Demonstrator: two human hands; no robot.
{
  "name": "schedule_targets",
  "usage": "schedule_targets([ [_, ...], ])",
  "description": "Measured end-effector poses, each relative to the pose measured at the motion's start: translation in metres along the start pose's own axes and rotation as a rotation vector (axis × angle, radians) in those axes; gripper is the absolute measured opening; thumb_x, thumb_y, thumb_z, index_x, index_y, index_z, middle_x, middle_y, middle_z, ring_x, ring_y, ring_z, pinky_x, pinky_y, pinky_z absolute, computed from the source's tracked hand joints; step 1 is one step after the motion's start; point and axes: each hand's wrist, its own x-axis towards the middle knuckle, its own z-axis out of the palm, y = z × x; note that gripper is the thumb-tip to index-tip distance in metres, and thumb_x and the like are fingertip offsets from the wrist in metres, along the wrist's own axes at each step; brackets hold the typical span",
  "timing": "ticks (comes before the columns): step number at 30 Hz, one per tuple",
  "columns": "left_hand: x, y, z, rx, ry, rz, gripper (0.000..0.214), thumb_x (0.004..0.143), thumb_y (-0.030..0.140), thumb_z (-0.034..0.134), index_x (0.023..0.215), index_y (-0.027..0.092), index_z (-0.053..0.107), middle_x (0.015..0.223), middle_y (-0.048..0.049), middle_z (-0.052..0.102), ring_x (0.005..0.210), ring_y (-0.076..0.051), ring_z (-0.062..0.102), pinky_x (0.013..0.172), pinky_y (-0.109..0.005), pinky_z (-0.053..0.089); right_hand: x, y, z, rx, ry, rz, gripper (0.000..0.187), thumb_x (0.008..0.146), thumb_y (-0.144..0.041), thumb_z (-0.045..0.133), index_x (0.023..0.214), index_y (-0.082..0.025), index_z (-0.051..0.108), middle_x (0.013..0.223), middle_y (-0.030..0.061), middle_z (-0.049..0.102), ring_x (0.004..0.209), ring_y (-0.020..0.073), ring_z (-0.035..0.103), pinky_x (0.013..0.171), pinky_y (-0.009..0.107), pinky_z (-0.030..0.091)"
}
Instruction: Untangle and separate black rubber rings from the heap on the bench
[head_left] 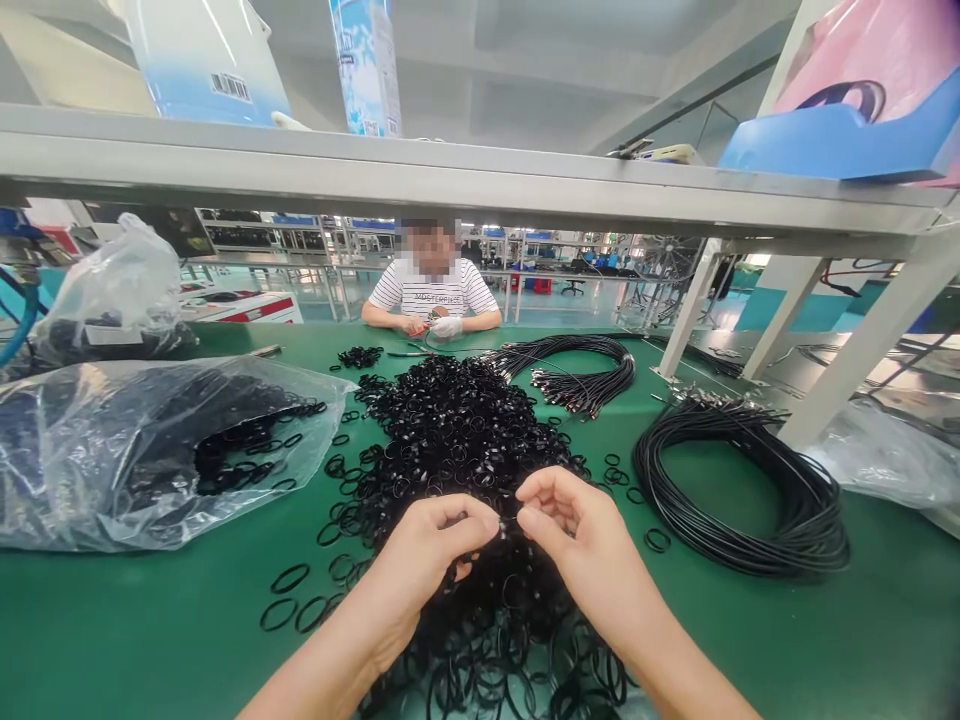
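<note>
My left hand [427,555] and my right hand [577,535] meet fingertip to fingertip above a big heap of black rubber rings [457,440] on the green table [112,620]. Both hands pinch something small and dark between thumb and forefinger where they touch; I cannot make out exactly what it is. Loose rings [289,595] lie scattered left of my left wrist.
A clear plastic bag of rings [142,450] lies at the left. A coil of black cable [750,490] sits at the right, another bundle [577,375] behind the heap. A person in a striped shirt [433,290] works across the table. A metal shelf [450,180] spans overhead.
</note>
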Motion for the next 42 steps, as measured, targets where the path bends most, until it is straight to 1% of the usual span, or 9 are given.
schedule_targets([
  [4,0.001,-0.002,-0.006,-0.071,0.012,-0.018,0.012,0.073,0.025,0.065,0.065,0.017,0.062,0.055,0.0063,0.042,0.044,-0.004,0.028,0.041,-0.015,0.022,0.002,0.001,-0.002,-0.005,0.022,0.008,0.007,0.08,-0.018,0.053,0.085,-0.019,0.059,0.076,-0.0011,0.06,0.072,0.0141,0.055,0.067,0.026,0.044],
  [10,0.003,-0.008,-0.007,-0.047,0.002,-0.013,0.017,0.071,0.031,0.069,0.074,0.015,0.07,0.056,0.0041,0.047,0.047,-0.005,0.036,0.044,-0.016,0.024,0.001,-0.002,0.003,0.03,-0.037,0.015,0.013,0.08,-0.024,0.058,0.093,-0.02,0.062,0.085,0.001,0.065,0.079,0.0161,0.06,0.069,0.026,0.046],
  [13,0.004,-0.01,-0.005,-0.066,-0.001,-0.014,0.022,0.068,0.034,0.072,0.073,0.013,0.071,0.052,0.0038,0.046,0.046,-0.006,0.034,0.044,-0.016,0.021,0.0,-0.001,0.006,0.048,-0.063,0.062,0.012,0.078,-0.022,0.059,0.089,-0.019,0.064,0.08,0.0008,0.065,0.074,0.0161,0.06,0.067,0.026,0.047],
  [19,0.003,-0.006,-0.009,-0.148,0.067,0.021,0.021,0.069,0.034,0.069,0.067,0.014,0.064,0.053,0.0059,0.041,0.046,-0.006,0.033,0.045,-0.017,0.019,0.0,-0.001,0.005,-0.099,-0.011,0.052,0.017,0.082,-0.028,0.054,0.09,-0.019,0.066,0.078,0.0013,0.064,0.07,0.016,0.058,0.063,0.026,0.045],
  [23,0.003,-0.003,-0.011,-0.044,0.057,0.05,0.023,0.069,0.036,0.069,0.068,0.014,0.065,0.055,0.0055,0.043,0.048,-0.007,0.034,0.046,-0.018,0.023,0.001,-0.001,0.005,-0.16,-0.014,-0.007,0.021,0.084,-0.029,0.052,0.095,-0.019,0.067,0.083,0.0023,0.066,0.074,0.0169,0.059,0.065,0.026,0.046],
  [26,0.005,-0.006,-0.012,0.135,0.064,0.142,0.026,0.069,0.034,0.071,0.086,0.015,0.07,0.054,0.0061,0.045,0.052,-0.01,0.038,0.05,-0.02,0.027,0.002,0.003,0.005,-0.118,-0.032,-0.002,0.019,0.083,-0.028,0.054,0.093,-0.02,0.067,0.082,0.0021,0.067,0.075,0.0176,0.06,0.066,0.027,0.046],
  [30,0.003,-0.012,-0.01,0.291,0.075,0.235,0.042,0.075,0.034,0.066,0.115,0.021,0.063,0.061,0.0047,0.053,0.061,-0.015,0.05,0.061,-0.023,0.037,0.004,0.007,0.005,-0.026,-0.031,0.029,0.016,0.082,-0.028,0.057,0.09,-0.02,0.067,0.084,0.003,0.068,0.08,0.0194,0.062,0.068,0.028,0.048],
  [36,-0.001,-0.008,-0.005,0.501,0.047,0.288,0.014,0.076,0.03,0.061,0.075,0.019,0.071,0.076,-0.0001,0.067,0.075,-0.018,0.055,0.07,-0.024,0.038,0.004,0.009,0.01,0.075,-0.089,0.057,0.014,0.077,-0.025,0.06,0.085,-0.016,0.067,0.078,0.0051,0.067,0.074,0.0199,0.063,0.069,0.031,0.049],
  [42,-0.005,-0.005,-0.006,0.461,0.032,0.229,0.014,0.075,0.028,0.056,0.073,0.018,0.067,0.067,0.0037,0.06,0.067,-0.015,0.052,0.061,-0.022,0.037,0.004,0.014,0.007,0.221,-0.17,0.113,0.022,0.075,-0.035,0.067,0.086,-0.016,0.066,0.073,0.0029,0.063,0.067,0.0164,0.059,0.062,0.026,0.048],
])
